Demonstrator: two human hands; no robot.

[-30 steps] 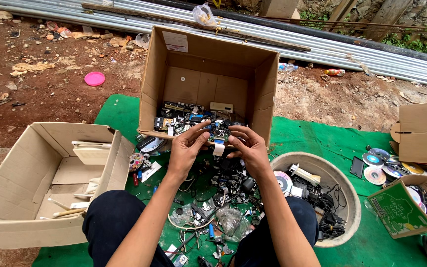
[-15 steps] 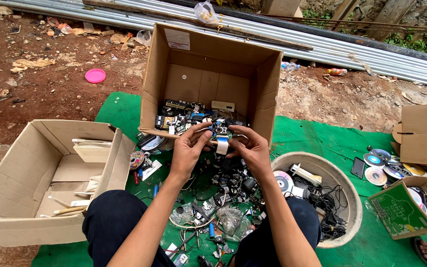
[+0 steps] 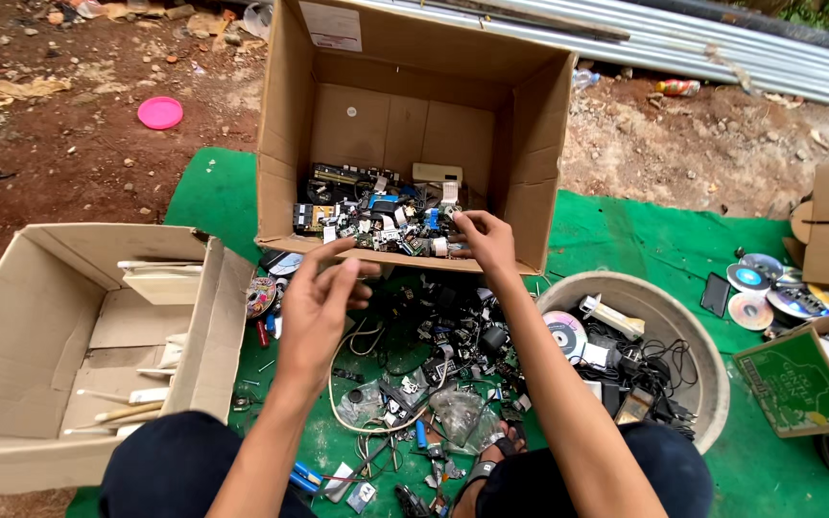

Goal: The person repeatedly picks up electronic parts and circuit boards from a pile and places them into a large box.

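Note:
I sit on a green mat [image 3: 626, 230] with a pile of small electronic scrap and cables [image 3: 424, 374] between my legs. A large open cardboard box [image 3: 285, 144] stands in front of me, with circuit boards and parts [image 3: 367, 211] on its bottom. My right hand [image 3: 486, 242] reaches over the box's front wall with fingers loosely spread; a small white piece [image 3: 438, 247] lies just at its fingertips. My left hand [image 3: 323, 297] hovers above the pile in front of the box, fingers apart and empty.
An open cardboard box [image 3: 21, 326] with sticks and white scraps sits at my left. A grey round basin [image 3: 712, 364] with discs and cables stands at my right. Beyond it lie loose discs [image 3: 769, 288] and a green carton [image 3: 798, 384]. A pink lid [image 3: 160, 112] lies on the dirt.
Both hands held a small part together above the box's front edge. They have since separated: the left hand dropped back and opened, and the right hand moved over the box.

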